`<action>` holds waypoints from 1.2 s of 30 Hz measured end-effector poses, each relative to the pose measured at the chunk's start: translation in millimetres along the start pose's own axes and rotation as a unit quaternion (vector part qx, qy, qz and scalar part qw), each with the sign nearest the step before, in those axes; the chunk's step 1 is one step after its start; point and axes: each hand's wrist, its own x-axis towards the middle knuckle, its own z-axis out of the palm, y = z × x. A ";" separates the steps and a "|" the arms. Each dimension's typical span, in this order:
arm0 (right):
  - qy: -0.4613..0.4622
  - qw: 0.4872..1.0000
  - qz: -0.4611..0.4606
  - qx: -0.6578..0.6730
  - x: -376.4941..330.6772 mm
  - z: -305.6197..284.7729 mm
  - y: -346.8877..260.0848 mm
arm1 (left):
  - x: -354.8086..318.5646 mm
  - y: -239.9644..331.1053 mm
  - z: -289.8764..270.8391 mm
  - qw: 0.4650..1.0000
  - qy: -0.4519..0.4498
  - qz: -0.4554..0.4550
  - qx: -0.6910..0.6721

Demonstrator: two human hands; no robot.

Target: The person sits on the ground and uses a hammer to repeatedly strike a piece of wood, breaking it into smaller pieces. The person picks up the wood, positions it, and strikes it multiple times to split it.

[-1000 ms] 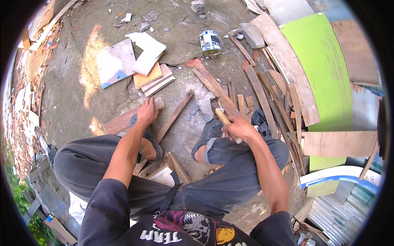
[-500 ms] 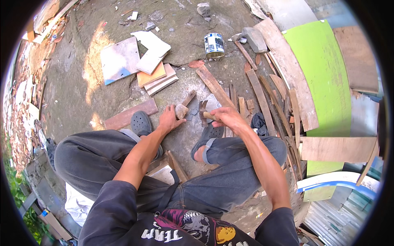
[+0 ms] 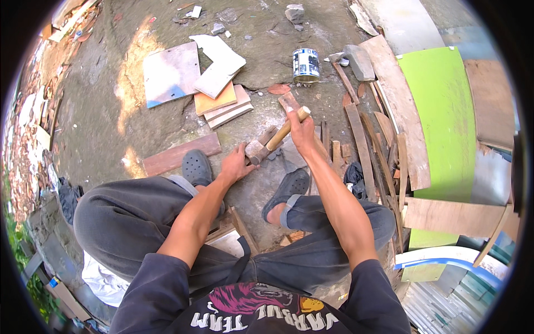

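On ground: right hand, hammer.

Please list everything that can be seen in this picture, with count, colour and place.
hammer: one, wooden handle, grey head, held over the ground between the feet
tin can: one, dark with white, upright at top centre
tiles: several, white, grey and tan, stacked upper left
reddish plank: one, flat beside the left shoe
wood strips: many, brown, piled at right
green board: one, far right
shoes: two, dark grey
left hand: flat on the ground beside the hammer head
right hand: gripping the hammer handle
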 end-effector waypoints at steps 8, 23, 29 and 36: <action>0.079 0.974 0.121 0.173 56.6 45.0 42.1 | -3.5 -8.4 11.2 0.998 0.013 0.002 -0.057; 0.168 0.974 0.149 -0.018 71.2 42.8 60.3 | 6.9 -2.7 13.8 0.999 0.022 -0.030 -0.002; 0.120 0.983 0.129 -0.057 47.9 43.1 28.8 | 4.0 7.5 4.3 0.999 0.021 -0.045 -0.021; 0.137 0.980 0.132 -0.059 32.3 28.3 21.3 | 5.3 7.5 10.7 0.999 0.037 -0.027 0.004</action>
